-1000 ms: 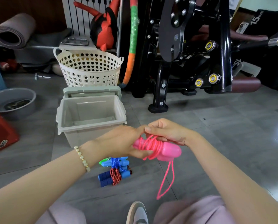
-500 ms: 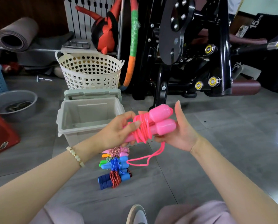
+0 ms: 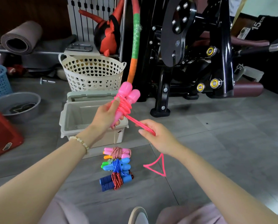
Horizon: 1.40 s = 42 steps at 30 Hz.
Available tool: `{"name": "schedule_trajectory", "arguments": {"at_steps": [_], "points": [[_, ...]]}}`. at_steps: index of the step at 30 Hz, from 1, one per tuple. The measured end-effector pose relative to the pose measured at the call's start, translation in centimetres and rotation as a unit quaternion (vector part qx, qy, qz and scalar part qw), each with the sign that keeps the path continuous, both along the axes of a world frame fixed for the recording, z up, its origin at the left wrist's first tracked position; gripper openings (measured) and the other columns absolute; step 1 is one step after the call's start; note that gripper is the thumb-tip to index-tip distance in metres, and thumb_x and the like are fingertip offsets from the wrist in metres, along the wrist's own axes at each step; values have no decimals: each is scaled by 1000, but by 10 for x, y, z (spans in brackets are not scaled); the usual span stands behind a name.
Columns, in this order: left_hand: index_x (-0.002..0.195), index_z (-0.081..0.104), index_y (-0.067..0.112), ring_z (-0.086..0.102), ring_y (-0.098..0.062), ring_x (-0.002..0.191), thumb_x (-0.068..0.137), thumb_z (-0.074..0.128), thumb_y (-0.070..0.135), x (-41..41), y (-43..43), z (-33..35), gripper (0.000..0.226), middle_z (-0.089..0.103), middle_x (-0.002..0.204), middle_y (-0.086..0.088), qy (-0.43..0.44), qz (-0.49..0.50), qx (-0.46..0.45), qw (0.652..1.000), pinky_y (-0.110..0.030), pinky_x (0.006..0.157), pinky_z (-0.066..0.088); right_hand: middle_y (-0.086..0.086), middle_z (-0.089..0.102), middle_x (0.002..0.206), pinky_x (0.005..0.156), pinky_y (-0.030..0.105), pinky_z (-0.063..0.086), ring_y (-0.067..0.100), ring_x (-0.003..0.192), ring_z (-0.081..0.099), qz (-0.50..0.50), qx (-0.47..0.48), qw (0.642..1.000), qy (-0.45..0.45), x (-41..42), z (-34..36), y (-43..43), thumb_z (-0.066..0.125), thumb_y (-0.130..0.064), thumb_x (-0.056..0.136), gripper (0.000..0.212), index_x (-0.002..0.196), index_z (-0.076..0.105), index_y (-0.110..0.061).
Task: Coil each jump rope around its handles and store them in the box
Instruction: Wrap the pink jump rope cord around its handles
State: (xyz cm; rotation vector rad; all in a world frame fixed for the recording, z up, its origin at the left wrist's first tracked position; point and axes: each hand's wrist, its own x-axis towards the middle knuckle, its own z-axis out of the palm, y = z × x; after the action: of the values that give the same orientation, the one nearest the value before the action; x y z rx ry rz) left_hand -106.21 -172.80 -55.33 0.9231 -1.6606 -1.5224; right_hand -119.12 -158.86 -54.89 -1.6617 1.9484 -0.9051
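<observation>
I see both bare arms reaching from the near edge into the middle of the view. My left hand (image 3: 106, 116) sits farther away and higher, wrist cocked upward, fingers curled around what it grips and thumb (image 3: 116, 103) pressed flat along it, pointing away from me. A beaded bracelet (image 3: 80, 141) circles the left wrist. My right hand (image 3: 156, 136) hangs lower and to the right of the left, palm turned inward, thumb and fingers pinched together on a thin doubled strand. The two hands are near one another but do not touch. Both forearms angle inward, the right one stretching from the near right corner.
</observation>
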Motion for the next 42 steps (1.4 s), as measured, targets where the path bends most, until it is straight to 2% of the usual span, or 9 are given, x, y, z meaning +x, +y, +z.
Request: {"name": "schedule_trajectory", "arguments": {"at_steps": [4,8,17,22,27,31,37,40,42], "points": [[76,61,13,42,-9,35,97,44,45,-3,-8,-11,41,58,59,-7,-54,28,-28,998,-16,32,32,-2,55,80,61,35,38,24,72,54,-11,37,949,311,4,8,1,40,-27,99,20,114,44,-15],[81,63,8,41,-7,29,96,47,43,2,-16,-20,41,58,53,-5,-134,-15,-87,987,-16,30,32,-3,63,98,62,35,39,24,86,60,46,-52,920,386,12,20,-1,39,-38,99,28,106,57,-18],[78,59,21,48,-6,46,88,37,59,-3,12,-14,45,56,60,-1,-172,-285,-221,917,-30,53,47,-19,63,62,59,19,41,1,62,57,-49,-140,988,53,-29,19,3,75,-30,77,8,72,69,-31],[89,63,28,60,-10,66,69,55,76,0,24,-13,52,66,72,4,-301,-291,-330,846,-27,64,47,-7,68,66,62,19,45,2,63,59,6,-96,995,-22,-23,15,1,80,-22,71,9,72,71,-22],[97,63,30,52,-11,65,64,25,81,7,24,-6,72,63,74,1,-309,-278,-410,812,-18,56,36,-11,69,67,67,12,48,-2,67,62,23,-33,977,-211,-23,10,0,73,-3,75,14,79,68,-15],[94,60,38,51,-6,63,75,39,76,14,24,-4,48,61,69,7,-252,-287,-376,844,-22,59,40,-9,71,73,65,15,51,1,69,65,10,55,925,-376,-23,9,3,58,-4,86,15,84,69,-14],[106,55,28,36,-18,46,89,51,56,18,25,-5,32,47,57,-21,-80,-304,-205,927,-29,48,32,4,70,109,82,26,53,17,99,66,52,101,869,-482,-29,18,6,34,-64,79,65,99,74,-18],[122,54,33,54,-17,52,94,45,52,16,25,-4,35,64,71,-13,-35,-302,-168,938,-25,50,44,6,61,126,93,30,47,24,116,56,102,81,868,-480,-28,15,5,55,-75,68,77,120,63,-17],[130,49,35,49,-13,39,93,38,47,16,25,-1,41,62,62,-3,-32,-291,-128,948,-20,38,39,7,61,114,75,24,41,23,102,50,101,73,889,-441,-24,13,4,71,-73,55,80,115,64,-20]]}}
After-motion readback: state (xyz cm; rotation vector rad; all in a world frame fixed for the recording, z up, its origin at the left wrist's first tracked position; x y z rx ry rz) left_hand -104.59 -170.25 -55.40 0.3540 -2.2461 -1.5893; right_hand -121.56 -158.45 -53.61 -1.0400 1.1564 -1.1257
